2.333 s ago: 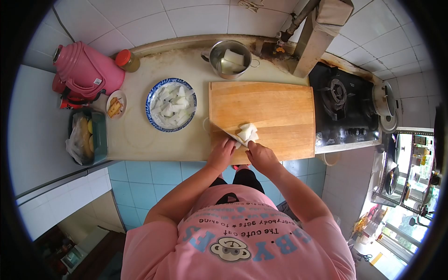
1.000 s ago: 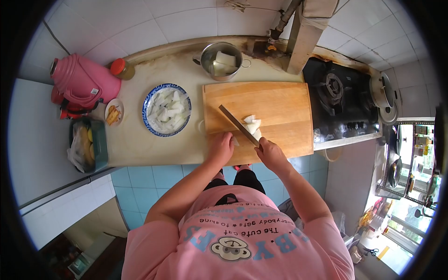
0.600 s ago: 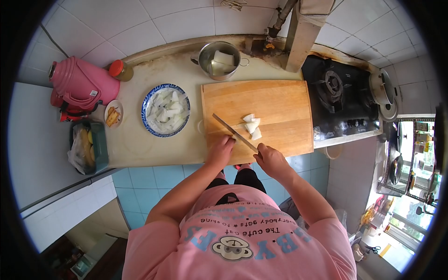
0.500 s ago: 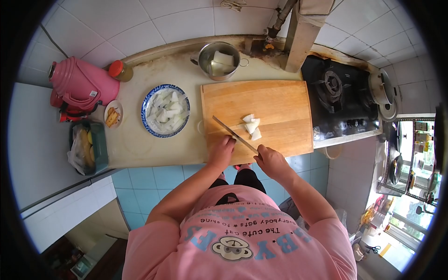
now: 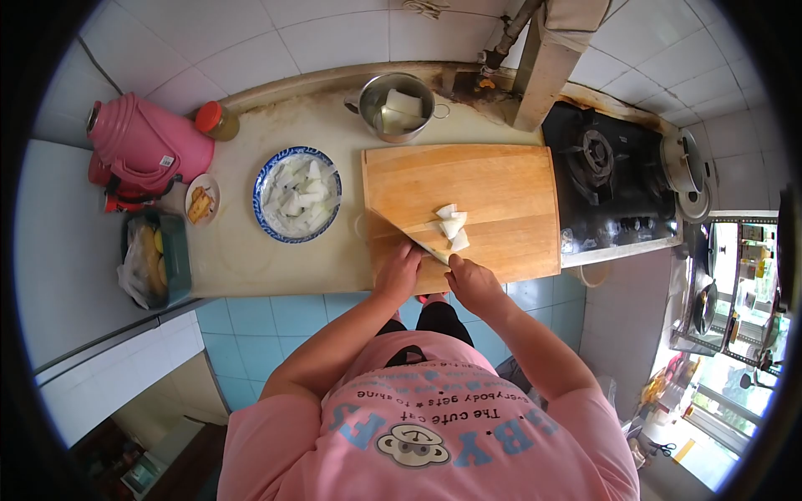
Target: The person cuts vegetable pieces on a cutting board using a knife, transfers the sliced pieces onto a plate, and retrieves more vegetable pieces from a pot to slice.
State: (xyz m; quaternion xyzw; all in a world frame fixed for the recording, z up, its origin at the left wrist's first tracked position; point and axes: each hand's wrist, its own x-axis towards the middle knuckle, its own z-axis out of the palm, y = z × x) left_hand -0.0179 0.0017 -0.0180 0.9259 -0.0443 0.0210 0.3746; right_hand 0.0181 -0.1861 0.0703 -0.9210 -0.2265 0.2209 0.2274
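Observation:
My right hand [image 5: 474, 282] is closed on the handle of a knife [image 5: 408, 236], whose blade slants up and left over the near-left part of the wooden cutting board [image 5: 493, 184]. Close beside the blade, my left hand [image 5: 400, 269] rests at the board's near edge with its fingers drawn together; what they press on is hidden. Several white cut pieces [image 5: 452, 224] lie on the board just beyond the knife. To the left, a blue-rimmed plate [image 5: 261, 221] holds many pale slices.
A metal pot [image 5: 365, 104] with large pale chunks stands behind the board. At right is a black gas stove [image 5: 614, 225] with a pot [image 5: 683, 159]. A pink thermos [image 5: 159, 146], a red-lidded jar [image 5: 219, 121], a small dish [image 5: 213, 188] and a green bin [image 5: 179, 259] stand at left.
The knife has tilted and come down near my left fingers, and my right hand has shifted slightly left. A small gap has opened among the white pieces since the earliest frame.

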